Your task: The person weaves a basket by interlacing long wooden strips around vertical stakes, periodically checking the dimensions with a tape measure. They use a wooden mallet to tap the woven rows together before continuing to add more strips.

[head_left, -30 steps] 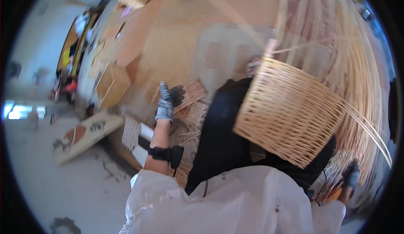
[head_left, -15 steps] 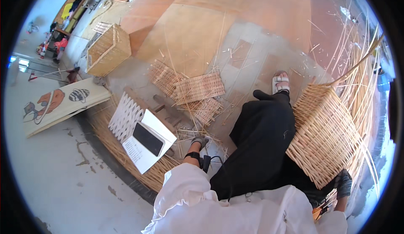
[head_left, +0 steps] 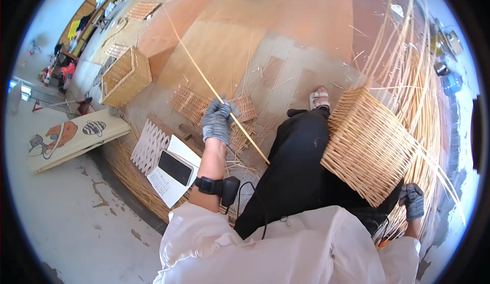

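My left hand (head_left: 218, 120), in a grey knit glove, is raised in front of me, its fingers closed around a long pale wicker rod (head_left: 204, 79). The rod slants from the upper left down to my black-clad lap. A tightly woven wicker basket (head_left: 370, 146) leans tilted against my right leg, with loose ends sticking out at its right side. My gloved right hand (head_left: 411, 201) is beside the basket's lower right corner, apart from its wall. Its fingers look curled; what is in them, if anything, does not show.
Bundled rods (head_left: 423, 95) stand along the right. Woven panels (head_left: 191, 101) and scraps lie on the floor ahead. On the left are a phone (head_left: 175, 167) on an open notebook (head_left: 171, 194), a box-shaped basket (head_left: 127, 77) and a painted board (head_left: 76, 136).
My left hand has come up from low by the floor, now with a wicker rod in it. The whole view has shifted, so the basket appears further left. My right hand sits slightly higher in the picture.
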Demonstrator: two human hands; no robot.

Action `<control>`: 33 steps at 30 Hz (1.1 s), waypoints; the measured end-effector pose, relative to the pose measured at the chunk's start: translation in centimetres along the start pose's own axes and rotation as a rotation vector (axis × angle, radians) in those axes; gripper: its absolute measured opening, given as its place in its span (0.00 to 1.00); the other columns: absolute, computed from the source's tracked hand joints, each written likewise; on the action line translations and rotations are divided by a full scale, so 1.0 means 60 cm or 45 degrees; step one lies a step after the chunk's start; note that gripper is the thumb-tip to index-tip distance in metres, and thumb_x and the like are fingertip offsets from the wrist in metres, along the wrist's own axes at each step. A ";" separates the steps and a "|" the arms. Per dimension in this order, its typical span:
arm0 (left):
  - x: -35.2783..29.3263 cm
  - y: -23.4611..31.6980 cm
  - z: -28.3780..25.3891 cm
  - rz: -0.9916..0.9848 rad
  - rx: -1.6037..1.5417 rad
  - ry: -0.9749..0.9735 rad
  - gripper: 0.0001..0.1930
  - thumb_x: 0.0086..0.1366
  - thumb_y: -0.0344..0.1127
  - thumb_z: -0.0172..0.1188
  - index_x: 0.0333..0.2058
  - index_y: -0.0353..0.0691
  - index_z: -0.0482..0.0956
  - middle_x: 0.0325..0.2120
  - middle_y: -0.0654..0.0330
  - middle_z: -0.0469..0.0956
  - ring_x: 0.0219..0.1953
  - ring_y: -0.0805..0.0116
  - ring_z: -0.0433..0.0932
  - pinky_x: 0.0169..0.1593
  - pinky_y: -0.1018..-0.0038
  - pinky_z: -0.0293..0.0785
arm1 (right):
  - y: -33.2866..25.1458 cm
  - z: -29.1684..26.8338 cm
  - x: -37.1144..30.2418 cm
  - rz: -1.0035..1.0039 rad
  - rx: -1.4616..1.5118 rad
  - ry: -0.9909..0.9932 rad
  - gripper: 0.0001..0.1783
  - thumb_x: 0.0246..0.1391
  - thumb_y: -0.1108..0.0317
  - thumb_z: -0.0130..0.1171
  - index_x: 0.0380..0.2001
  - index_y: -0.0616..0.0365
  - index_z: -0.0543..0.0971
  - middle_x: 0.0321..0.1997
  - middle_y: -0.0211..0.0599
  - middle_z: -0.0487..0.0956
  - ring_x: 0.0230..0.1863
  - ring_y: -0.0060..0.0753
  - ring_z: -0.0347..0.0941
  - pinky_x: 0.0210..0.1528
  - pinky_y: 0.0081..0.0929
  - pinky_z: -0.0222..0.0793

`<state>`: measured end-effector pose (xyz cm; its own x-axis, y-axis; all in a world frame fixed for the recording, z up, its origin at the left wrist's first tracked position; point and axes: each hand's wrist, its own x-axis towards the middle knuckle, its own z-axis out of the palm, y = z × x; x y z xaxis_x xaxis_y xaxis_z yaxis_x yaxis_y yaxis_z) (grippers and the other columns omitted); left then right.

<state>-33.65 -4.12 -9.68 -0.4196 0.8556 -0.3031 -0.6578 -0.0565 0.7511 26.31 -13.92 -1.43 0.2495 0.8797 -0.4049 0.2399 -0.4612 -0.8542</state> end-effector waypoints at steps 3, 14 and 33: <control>-0.034 0.066 0.068 0.208 0.094 -0.059 0.18 0.54 0.23 0.53 0.46 0.37 0.65 0.25 0.62 0.69 0.26 0.71 0.71 0.31 0.77 0.73 | -0.013 -0.015 -0.022 -0.007 0.054 0.033 0.13 0.53 0.60 0.49 0.25 0.59 0.73 0.14 0.34 0.72 0.10 0.23 0.66 0.12 0.17 0.61; -0.340 -0.073 0.416 1.179 1.296 -1.628 0.12 0.57 0.32 0.51 0.41 0.40 0.70 0.31 0.59 0.72 0.29 0.68 0.72 0.34 0.76 0.70 | -0.186 0.113 -0.137 -0.942 0.534 0.038 0.20 0.52 0.56 0.50 0.38 0.63 0.70 0.36 0.34 0.73 0.35 0.26 0.68 0.37 0.22 0.65; -0.092 -0.302 0.631 -0.312 1.689 -1.462 0.15 0.54 0.23 0.53 0.43 0.30 0.70 0.36 0.57 0.74 0.32 0.70 0.73 0.35 0.78 0.73 | -0.121 -0.096 0.077 -0.109 0.949 0.558 0.10 0.51 0.68 0.51 0.34 0.65 0.71 0.26 0.46 0.76 0.25 0.39 0.76 0.23 0.27 0.75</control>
<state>4.27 11.63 0.58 0.5929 0.7086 -0.3827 0.5135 0.0334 0.8574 31.13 -7.18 4.79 0.6342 0.7133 -0.2982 -0.3645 -0.0644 -0.9290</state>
